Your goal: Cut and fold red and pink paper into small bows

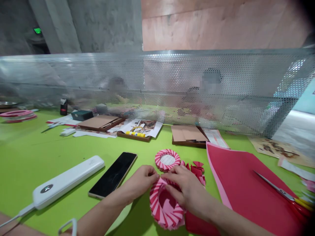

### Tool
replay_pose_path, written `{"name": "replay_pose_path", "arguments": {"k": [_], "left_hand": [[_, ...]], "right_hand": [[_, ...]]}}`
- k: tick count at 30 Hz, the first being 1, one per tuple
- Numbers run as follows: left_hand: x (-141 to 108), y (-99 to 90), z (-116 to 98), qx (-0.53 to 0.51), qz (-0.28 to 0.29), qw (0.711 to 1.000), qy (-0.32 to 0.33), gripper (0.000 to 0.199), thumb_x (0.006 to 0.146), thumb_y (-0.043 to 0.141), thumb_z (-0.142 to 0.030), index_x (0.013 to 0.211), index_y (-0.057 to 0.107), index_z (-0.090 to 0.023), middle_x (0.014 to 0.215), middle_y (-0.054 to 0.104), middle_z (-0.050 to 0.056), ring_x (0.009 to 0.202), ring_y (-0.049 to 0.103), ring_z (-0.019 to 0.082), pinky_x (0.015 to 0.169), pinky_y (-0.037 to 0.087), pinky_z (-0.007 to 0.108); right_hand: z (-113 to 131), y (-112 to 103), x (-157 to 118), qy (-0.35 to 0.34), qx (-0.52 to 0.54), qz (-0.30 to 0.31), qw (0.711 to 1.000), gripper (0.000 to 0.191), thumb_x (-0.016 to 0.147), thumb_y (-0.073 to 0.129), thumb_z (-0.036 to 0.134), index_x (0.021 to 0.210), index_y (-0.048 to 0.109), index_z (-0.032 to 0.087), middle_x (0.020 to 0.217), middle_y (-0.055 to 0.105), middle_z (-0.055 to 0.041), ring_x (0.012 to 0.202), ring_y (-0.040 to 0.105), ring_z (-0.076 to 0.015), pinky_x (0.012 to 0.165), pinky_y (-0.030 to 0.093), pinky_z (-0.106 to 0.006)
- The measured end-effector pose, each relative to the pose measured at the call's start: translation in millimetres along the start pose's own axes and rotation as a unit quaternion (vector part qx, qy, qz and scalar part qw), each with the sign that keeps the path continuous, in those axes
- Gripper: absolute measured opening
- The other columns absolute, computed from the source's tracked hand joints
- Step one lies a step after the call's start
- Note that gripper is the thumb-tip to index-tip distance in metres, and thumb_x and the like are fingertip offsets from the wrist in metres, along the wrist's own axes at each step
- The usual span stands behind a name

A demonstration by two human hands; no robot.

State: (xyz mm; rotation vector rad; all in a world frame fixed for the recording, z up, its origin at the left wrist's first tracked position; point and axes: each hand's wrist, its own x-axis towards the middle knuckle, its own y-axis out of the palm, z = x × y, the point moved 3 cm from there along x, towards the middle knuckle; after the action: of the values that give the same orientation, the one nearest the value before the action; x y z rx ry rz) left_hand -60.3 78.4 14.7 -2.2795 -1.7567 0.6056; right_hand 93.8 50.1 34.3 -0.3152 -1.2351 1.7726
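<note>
Head view: left hand (pixel 139 183) and right hand (pixel 187 191) sit close together, fingers closed on the folded rim of a pink-and-red striped paper ring (pixel 164 209), which lies at the edge of a red card sheet (pixel 248 186) on a lime-green table (pixel 49 157). Risk: too hard a pinch could crease the folds; uneven tension could loosen them. Count: two hands, two near striped rings, including a second striped paper ring (pixel 167 160); one steel scissors (pixel 278 191); one black smartphone (pixel 113 173).

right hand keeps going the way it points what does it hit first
Probably the left hand, just ahead of the right hand across the striped paper ring; depth is hard to judge.
</note>
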Motion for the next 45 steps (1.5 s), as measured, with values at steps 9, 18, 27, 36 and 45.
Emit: {"name": "replay_pose_path", "arguments": {"k": [9,18,27,36,45], "left_hand": [[1,-0.5,1,0.014,0.005,1.000,0.007,0.025,0.066,0.052,-0.039,0.061,0.048,-0.015,0.053,0.046,-0.005,0.050,0.038,0.010,0.049,0.028,0.022],[-5,0.0,-6,0.091,-0.021,0.995,0.037,0.018,0.068,0.047,-0.033,0.059,0.047,-0.017,0.053,0.044,-0.004,0.052,0.038,0.012,0.048,0.025,0.023],[-8,2.9,-6,0.052,0.001,0.999,-0.002,0.022,0.070,0.046,-0.037,0.061,0.044,-0.017,0.053,0.040,-0.006,0.051,0.034,0.011,0.048,0.026,0.023],[-16,5.8,-2,-0.056,-0.088,0.995,-0.007,0.031,0.067,0.050,-0.046,0.058,0.039,-0.019,0.052,0.037,-0.007,0.052,0.036,0.011,0.049,0.027,0.023],[-11,12.6,-3,-0.054,-0.043,0.998,-0.013,0.023,0.066,0.052,-0.036,0.058,0.042,-0.017,0.052,0.041,-0.006,0.051,0.038,0.010,0.048,0.027,0.022]], "right_hand": [[-4,5,1,-0.003,-0.002,-0.014,1.000,0.024,0.083,0.044,0.028,0.102,0.058,0.025,0.085,0.052,-0.0053,0.080,0.044,-0.0185,0.069,0.035,-0.031],[-2,4,-1,-0.003,-0.010,-0.015,1.000,0.024,0.082,0.043,0.029,0.100,0.058,0.024,0.084,0.052,-0.0052,0.079,0.045,-0.0185,0.067,0.036,-0.030],[-2,5,-1,-0.004,-0.002,-0.017,1.000,0.023,0.083,0.043,0.029,0.099,0.059,0.024,0.084,0.052,-0.0053,0.079,0.045,-0.0181,0.068,0.036,-0.029],[-4,6,-2,0.010,0.004,-0.015,1.000,0.027,0.083,0.044,0.030,0.106,0.057,0.025,0.088,0.052,-0.0059,0.083,0.045,-0.0196,0.070,0.037,-0.031],[-6,5,0,0.011,0.020,-0.021,1.000,0.028,0.082,0.045,0.029,0.108,0.056,0.026,0.088,0.052,-0.0052,0.084,0.045,-0.0193,0.070,0.037,-0.032]]}}
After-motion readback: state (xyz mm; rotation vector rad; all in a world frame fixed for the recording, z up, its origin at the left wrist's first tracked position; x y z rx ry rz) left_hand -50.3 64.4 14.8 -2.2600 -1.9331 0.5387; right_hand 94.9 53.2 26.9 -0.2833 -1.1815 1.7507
